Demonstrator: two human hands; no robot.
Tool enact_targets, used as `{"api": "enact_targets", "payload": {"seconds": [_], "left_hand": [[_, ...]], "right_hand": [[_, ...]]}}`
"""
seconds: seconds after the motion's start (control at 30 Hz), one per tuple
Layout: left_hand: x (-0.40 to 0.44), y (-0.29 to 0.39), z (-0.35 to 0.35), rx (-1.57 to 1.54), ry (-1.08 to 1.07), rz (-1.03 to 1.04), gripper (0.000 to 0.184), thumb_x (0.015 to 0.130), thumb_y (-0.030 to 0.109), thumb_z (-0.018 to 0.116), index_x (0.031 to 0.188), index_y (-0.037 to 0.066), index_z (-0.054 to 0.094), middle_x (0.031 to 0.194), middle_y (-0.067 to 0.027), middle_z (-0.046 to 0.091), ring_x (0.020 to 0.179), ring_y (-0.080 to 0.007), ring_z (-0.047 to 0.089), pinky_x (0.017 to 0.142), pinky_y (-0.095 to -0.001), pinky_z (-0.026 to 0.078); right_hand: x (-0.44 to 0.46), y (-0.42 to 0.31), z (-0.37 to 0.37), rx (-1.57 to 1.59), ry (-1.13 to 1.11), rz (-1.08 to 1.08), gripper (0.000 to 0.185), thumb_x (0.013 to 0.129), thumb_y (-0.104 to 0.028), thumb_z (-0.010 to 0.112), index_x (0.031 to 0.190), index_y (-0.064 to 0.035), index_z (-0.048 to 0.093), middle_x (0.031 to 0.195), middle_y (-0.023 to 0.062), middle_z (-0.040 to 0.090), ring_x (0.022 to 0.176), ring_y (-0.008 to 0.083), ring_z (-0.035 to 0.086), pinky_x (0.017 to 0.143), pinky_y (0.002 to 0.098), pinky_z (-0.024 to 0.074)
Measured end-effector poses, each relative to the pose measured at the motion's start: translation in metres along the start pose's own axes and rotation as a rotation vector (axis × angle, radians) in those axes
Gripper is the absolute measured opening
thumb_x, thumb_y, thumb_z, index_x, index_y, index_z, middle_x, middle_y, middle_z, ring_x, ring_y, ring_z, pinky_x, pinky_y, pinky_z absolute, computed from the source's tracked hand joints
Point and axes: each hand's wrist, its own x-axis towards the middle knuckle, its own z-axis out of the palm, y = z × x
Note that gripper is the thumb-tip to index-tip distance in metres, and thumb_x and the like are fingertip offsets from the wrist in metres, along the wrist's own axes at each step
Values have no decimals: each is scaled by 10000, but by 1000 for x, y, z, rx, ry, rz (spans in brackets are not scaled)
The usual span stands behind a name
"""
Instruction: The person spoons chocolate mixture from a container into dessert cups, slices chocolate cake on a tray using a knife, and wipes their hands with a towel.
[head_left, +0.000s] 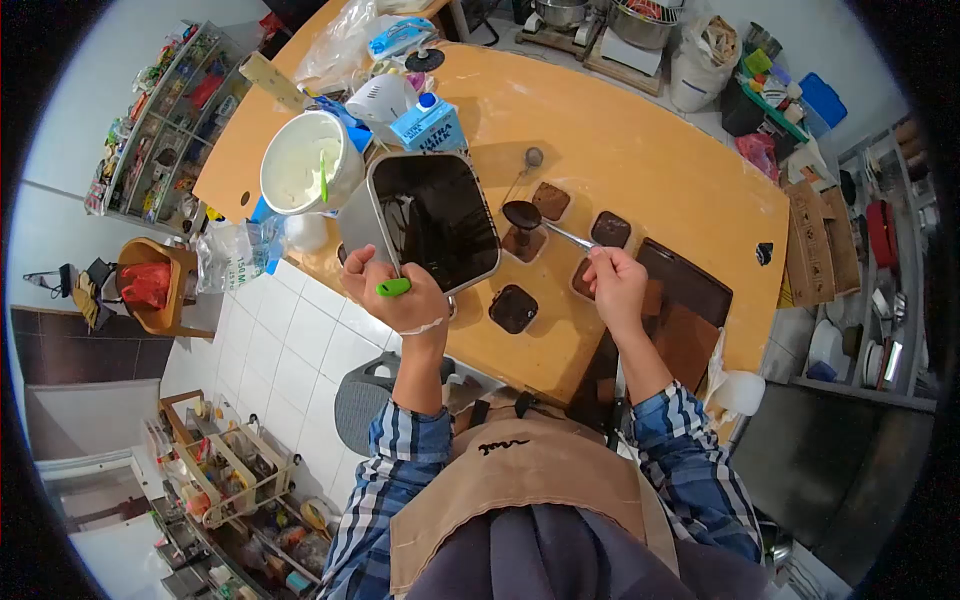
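My right hand [615, 285] is closed around the handle of a spoon [568, 235]. Dark chocolate fills the spoon's bowl, which is over a small square cup [524, 246] of brown cake. My left hand [405, 295] is closed at the near side of a deep metal pan [485, 275] of glossy dark chocolate. From that fist sticks a green handle [393, 287]; the tool's other end is hidden. Nearby stand a dark-topped cup [513, 309], another dark-topped cup [610, 230] and a brown-topped cup [551, 200]. One more cup [580, 278] is partly behind my right hand.
A small sieve [533, 158] lies beyond the cups. At left are a white bowl [283, 165] with a green spatula, a mixer [380, 98] and a blue carton [430, 125]. On the right, a dark tray [705, 283] and brown cake slabs [685, 345] lie by my forearm.
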Motion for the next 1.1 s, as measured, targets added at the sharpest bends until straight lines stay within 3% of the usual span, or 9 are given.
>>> {"api": "enact_targets", "payload": {"seconds": [0.17,0.37,0.47,0.67,0.87,0.97,1.07,1.1], "left_hand": [[-2,0,-5,-5,-6,5,167,581,-90,457,578,-3,315,912,-208,453,839,-301,451,740,-386,362],[0,-5,-6,-58,-46,-40,169,581,-90,449,567,-4,304,902,-203,441,834,-301,448,742,-392,363],[5,-9,-4,-55,-31,14,192,541,-113,443,541,8,294,850,-244,448,802,-325,457,660,-403,355],[8,-20,-2,-92,-40,38,179,550,-110,434,541,7,298,847,-239,444,792,-317,459,648,-398,357],[8,-28,-5,-151,-64,-33,161,557,-101,438,558,-1,312,864,-237,435,786,-316,454,654,-387,363],[7,-30,-8,-167,-89,-81,137,562,-81,443,592,-11,330,911,-191,446,860,-294,439,778,-375,353],[6,-33,-10,-207,-111,-106,161,562,-82,445,596,0,311,921,-189,440,867,-298,432,783,-380,352],[7,-33,-11,-216,-107,-112,158,563,-81,446,598,-2,313,925,-190,439,868,-299,431,784,-380,353]], "right_hand": [[-10,-7,1,-128,21,-140,210,846,-136,549,697,9,571,524,38,521,465,88,465,447,264,374],[-23,-20,2,-354,28,-493,124,822,-61,541,725,15,553,613,127,532,544,230,536,503,311,409],[-24,-15,3,-446,53,-683,71,797,-38,562,745,9,557,616,134,525,546,287,523,499,346,414],[-38,-30,7,-637,122,-888,55,755,-30,608,767,-4,561,598,118,514,522,271,505,474,353,400],[-44,-26,11,-773,76,-977,93,740,-37,617,804,-1,560,588,107,506,524,250,507,473,350,402],[-35,9,16,-807,49,-961,79,748,-50,605,802,-9,565,607,117,524,534,261,507,488,350,414],[-27,48,23,-663,183,-881,81,798,-91,569,788,-11,576,613,92,552,511,209,508,493,328,416],[-28,48,26,-507,189,-646,101,814,-105,557,782,-12,580,611,77,556,505,183,502,487,313,410]]}}
